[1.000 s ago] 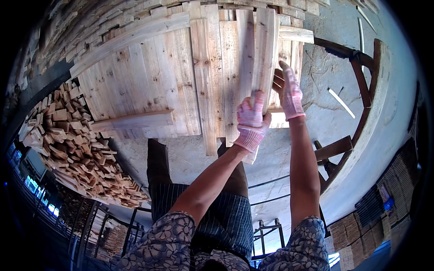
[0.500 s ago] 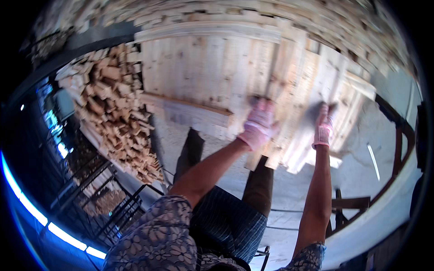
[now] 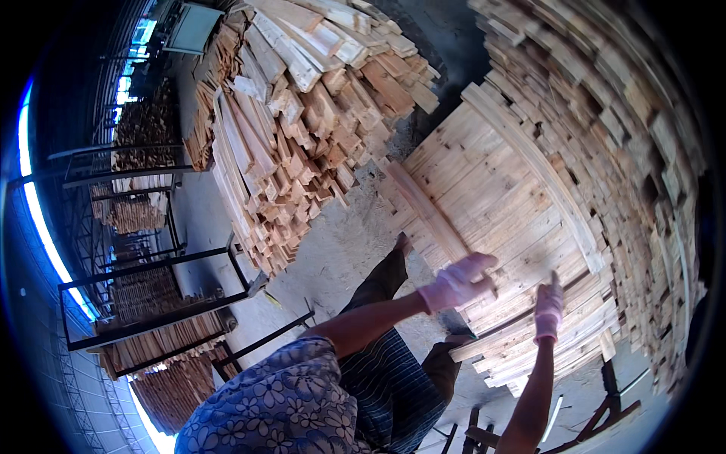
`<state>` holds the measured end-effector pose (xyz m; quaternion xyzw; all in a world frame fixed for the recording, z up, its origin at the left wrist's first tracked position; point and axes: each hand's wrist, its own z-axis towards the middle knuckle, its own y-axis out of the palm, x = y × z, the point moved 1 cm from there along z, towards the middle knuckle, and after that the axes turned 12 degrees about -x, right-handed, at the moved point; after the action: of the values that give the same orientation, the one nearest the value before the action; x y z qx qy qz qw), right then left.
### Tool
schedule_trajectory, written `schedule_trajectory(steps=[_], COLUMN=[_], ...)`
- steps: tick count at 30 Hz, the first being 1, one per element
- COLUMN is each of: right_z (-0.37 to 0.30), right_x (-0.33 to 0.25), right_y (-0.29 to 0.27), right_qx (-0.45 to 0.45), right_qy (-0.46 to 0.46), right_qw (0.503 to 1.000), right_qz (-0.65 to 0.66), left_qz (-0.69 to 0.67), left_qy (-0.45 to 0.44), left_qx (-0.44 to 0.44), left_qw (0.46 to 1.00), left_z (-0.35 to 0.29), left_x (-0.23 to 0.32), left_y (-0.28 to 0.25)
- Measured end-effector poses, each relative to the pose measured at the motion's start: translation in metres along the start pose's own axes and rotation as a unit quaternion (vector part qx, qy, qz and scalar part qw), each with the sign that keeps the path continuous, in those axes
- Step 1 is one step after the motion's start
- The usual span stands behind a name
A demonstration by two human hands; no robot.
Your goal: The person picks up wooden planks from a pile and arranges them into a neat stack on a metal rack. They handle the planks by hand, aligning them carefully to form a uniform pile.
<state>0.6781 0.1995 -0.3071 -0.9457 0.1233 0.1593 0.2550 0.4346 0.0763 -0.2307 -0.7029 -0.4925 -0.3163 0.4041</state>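
Pale wooden planks (image 3: 491,197) lie side by side as a flat layer in front of me. A narrow wood strip (image 3: 429,212) runs along their near left edge and a longer strip (image 3: 538,172) along the far edge. My left hand (image 3: 461,283), in a pinkish-white glove, is over the planks near the end of the near strip, fingers apart and nothing in them. Similarly gloved, my right hand (image 3: 549,309) is over the planks further right, close to a dark gap between boards. Its fingers point away from me, and no held thing shows.
A large heap of cut wood pieces (image 3: 302,144) rises at the left. Beyond the planks stands a tall stack of boards (image 3: 605,129). Black metal frames (image 3: 159,295) and more wood stacks (image 3: 174,393) are at the far left. Concrete floor (image 3: 333,242) lies between.
My view has swung left, bringing more of the heap and metal frames into sight. The planks appear turned and further right. My hands have moved over the planks and look closer together.
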Motion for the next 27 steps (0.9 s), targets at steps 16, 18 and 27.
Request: schedule_trajectory(steps=[16,18,27], right_z=[0.073,0.103,0.106], right_x=[-0.801,-0.821,-0.826], right_y=[-0.050,-0.051,-0.055], right_qx=[0.213,0.015,-0.126], right_qy=[-0.450,-0.244,-0.254], right_qw=[0.852,0.967,0.958], right_qz=[-0.164,-0.071,-0.045], left_qz=[0.217,0.184,0.099], left_qy=[-0.381,-0.350,-0.304], left_qx=[0.425,0.417,0.417], left_qw=[0.792,0.818,0.850], left_z=[0.002,0.003,-0.010], left_x=[-0.006,-0.021,-0.021], left_y=[-0.640,-0.631,-0.651])
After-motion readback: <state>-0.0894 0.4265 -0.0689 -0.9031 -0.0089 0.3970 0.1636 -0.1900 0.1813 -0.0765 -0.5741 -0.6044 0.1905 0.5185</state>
